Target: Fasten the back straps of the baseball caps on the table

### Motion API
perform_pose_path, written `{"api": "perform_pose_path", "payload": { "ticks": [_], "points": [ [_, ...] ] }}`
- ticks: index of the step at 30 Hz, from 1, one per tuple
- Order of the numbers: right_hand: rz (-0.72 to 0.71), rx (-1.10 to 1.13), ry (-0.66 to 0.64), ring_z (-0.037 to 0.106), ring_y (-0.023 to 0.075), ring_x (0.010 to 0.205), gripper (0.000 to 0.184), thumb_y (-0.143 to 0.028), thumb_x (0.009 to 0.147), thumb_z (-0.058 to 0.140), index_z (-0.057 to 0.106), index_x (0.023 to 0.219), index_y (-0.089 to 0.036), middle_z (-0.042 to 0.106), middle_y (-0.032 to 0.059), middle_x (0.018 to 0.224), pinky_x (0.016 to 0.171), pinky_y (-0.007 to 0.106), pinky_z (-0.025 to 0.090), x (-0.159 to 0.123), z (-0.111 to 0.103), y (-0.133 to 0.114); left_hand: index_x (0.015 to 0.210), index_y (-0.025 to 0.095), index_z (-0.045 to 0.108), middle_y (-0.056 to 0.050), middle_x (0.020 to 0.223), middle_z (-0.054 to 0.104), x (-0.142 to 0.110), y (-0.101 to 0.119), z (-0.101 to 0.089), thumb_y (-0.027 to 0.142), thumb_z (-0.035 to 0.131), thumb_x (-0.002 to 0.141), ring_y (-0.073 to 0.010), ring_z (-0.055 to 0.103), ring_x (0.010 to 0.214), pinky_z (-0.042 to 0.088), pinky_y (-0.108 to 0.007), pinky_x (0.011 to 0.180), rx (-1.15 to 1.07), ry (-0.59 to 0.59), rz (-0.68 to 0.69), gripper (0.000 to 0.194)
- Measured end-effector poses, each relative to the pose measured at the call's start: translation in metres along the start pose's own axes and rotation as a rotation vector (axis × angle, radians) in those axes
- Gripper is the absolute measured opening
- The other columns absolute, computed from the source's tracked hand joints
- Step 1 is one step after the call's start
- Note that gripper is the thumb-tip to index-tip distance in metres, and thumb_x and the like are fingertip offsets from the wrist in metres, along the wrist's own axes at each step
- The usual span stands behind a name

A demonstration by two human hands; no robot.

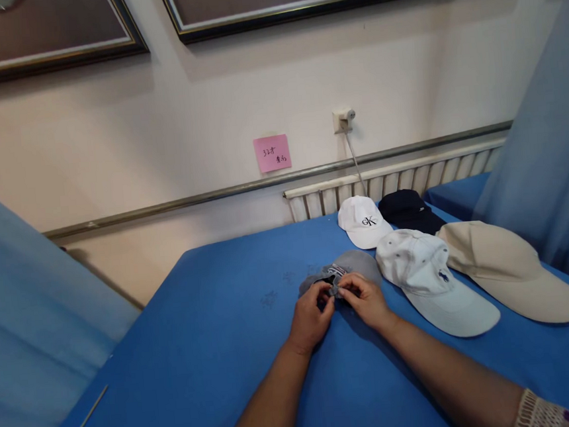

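Observation:
A grey baseball cap (357, 263) lies on the blue table cover (217, 352), with its back opening and strap toward me. My left hand (312, 314) pinches the left part of the strap at the rear of the cap. From the other side, my right hand (366, 299) grips the strap between thumb and fingers, close to the left fingertips. The fingers partly hide the strap and its fastening. Just right of the grey cap sits a pale cap (418, 265) with a small dark logo, its brim pointing toward the lower right.
Farther back are a white cap (362, 217) with black letters and a black cap (406, 206). A beige long-brimmed cap (497, 254) lies at the right. Blue curtains (29, 315) hang on both sides. A radiator (401, 180) and a wall socket (342, 121) with a cord stand behind.

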State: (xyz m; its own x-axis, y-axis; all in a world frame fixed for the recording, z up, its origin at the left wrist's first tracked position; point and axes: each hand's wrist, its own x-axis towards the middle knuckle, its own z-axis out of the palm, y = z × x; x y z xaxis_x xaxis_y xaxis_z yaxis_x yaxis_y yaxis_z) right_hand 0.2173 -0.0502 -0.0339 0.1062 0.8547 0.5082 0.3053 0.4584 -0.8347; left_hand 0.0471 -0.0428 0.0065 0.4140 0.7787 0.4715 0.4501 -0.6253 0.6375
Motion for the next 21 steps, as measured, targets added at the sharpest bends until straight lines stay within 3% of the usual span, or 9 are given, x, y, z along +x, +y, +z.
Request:
{"api": "perform_pose_path", "payload": {
  "ticks": [3, 10, 21],
  "points": [
    [-0.023, -0.009, -0.009, 0.063, 0.0216, 0.094, 0.008, -0.028, 0.082, 0.062, 0.065, 0.081, -0.021, 0.065, 0.007, 0.097, 0.081, 0.034, 0.052, 0.0001, -0.0007, 0.0006, 0.106, 0.02, 0.059, -0.003, 0.091, 0.068, -0.0005, -0.0001, -0.0002, 0.016, 0.058, 0.083, -0.0147, 0.065, 0.078, 0.052, -0.029, 0.076, 0.005, 0.0, 0.001, 0.023],
    [-0.044, -0.037, 0.005, 0.062, 0.022, 0.092, 0.008, -0.027, 0.083, 0.061, 0.066, 0.083, -0.021, 0.062, 0.0096, 0.11, 0.076, 0.035, 0.053, -0.0002, -0.0035, -0.0073, 0.107, 0.02, 0.059, -0.004, 0.091, 0.068, 0.0, -0.0023, 0.0015, 0.019, 0.059, 0.084, -0.0153, 0.065, 0.077, 0.054, -0.031, 0.076, -0.04, 0.019, -0.037, 0.023],
    [-0.06, -0.079, -0.019, 0.06, 0.0227, 0.104, 0.005, -0.023, 0.083, 0.06, 0.064, 0.083, -0.022, 0.06, 0.0089, 0.113, 0.087, 0.038, 0.05, -0.002, -0.0016, -0.0049, 0.114, 0.019, 0.055, -0.006, 0.099, 0.068, 0.0003, -0.0053, 0.0023, 0.019, 0.059, 0.084, -0.0145, 0.065, 0.08, 0.055, -0.031, 0.078, -0.063, -0.006, -0.048, 0.03]
  ]
}}
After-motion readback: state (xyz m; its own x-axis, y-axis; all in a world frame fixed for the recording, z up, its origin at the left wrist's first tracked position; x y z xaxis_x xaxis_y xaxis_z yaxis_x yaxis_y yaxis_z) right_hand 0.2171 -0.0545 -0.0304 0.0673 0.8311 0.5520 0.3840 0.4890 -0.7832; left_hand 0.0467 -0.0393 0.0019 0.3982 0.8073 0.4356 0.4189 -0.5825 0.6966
